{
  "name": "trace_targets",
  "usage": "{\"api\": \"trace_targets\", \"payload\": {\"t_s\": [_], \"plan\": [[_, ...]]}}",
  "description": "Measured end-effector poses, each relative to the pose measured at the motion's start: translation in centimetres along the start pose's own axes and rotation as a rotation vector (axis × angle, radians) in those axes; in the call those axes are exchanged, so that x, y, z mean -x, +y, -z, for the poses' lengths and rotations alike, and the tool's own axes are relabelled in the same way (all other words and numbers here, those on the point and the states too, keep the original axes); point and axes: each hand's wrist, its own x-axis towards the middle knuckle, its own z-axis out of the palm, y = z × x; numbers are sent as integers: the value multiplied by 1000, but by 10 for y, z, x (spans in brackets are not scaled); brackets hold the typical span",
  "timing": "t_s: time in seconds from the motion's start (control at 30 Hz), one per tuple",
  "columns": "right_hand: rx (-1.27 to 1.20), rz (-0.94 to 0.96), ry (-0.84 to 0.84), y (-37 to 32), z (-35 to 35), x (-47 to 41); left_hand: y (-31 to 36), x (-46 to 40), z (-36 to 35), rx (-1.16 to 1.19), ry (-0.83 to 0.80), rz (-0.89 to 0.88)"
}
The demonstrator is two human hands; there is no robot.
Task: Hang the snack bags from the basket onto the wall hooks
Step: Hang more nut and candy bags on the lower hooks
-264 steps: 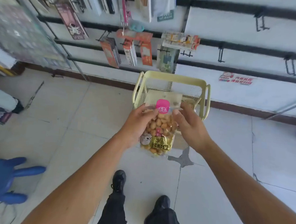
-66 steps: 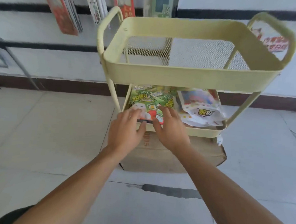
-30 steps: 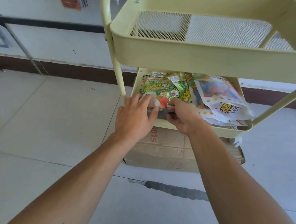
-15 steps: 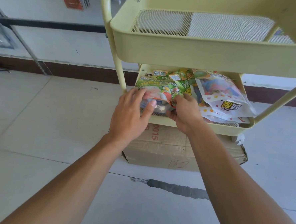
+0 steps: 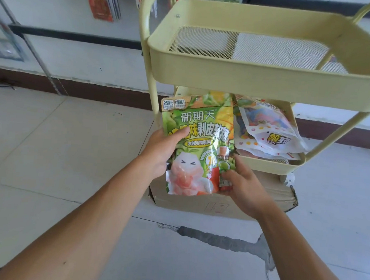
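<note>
The person holds a green bag (image 5: 198, 145) upright in front of the yellow cart (image 5: 259, 79), its printed face toward the camera. The left hand (image 5: 164, 149) grasps the bag's left edge, thumb lying across the front over the yellow lettering and the fingers hidden behind. The right hand (image 5: 244, 186) pinches the bag's lower right corner, thumb on the front near the red patch. The bag hangs clear of the cart's lower tray (image 5: 269, 165), its bottom edge level with the cardboard box (image 5: 197, 203) that sits on the floor under the cart.

In the lower tray, just right of the held bag, lies a white bag (image 5: 271, 134) with coloured dots and yellow lettering, resting on top of other packets. The top tray (image 5: 249, 72) shows only its mesh floor. Behind the cart, packets (image 5: 101, 2) hang against the white wall above a dark rail (image 5: 77, 37). The floor (image 5: 59, 154) is pale tile with a grey patched crack near the person's right forearm.
</note>
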Motion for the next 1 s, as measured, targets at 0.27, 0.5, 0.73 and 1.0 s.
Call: {"api": "trace_targets", "payload": {"t_s": [0.27,0.5,0.73,1.0], "plan": [[-56,-1,99,-7,14,3,-4,18,-3,-127,-222,14],[-90,151,169,-31,20,15,1,33,-9,-106,-392,90],[9,165,121,-46,32,37,20,47,-27,-65,-381,-48],[24,402,169,-81,29,61,45,58,-43,-295,-300,-380]]}}
